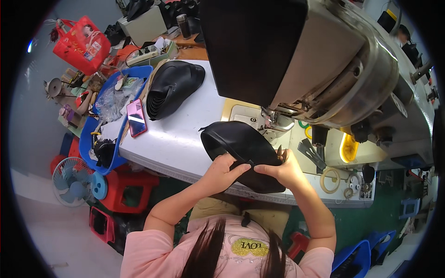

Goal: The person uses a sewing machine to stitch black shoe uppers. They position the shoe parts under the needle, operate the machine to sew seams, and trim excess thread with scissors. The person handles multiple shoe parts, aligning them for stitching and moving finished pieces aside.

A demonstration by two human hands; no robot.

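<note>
Both hands hold a black leather-like piece (238,139), curved like a pouch, at the front edge of the white sewing table. My left hand (221,173) is closed on its near edge, thumb on top and fingers partly hidden inside the fold. Close beside it, my right hand (283,171) pinches the same edge, the two thumbs nearly meeting. Small pointed metal tips (281,153), possibly snips, show by my right fingers; what they belong to is hidden. Just beyond the piece is the needle area of a sewing machine (278,121).
A stack of black leather-like pieces (174,88) and a pink phone (136,118) lie left on the table. Blue bins (88,148) stand beside it. A yellow tray (348,147), dark straps (311,155) and a tape roll (330,180) lie right. The machine head overhangs the table.
</note>
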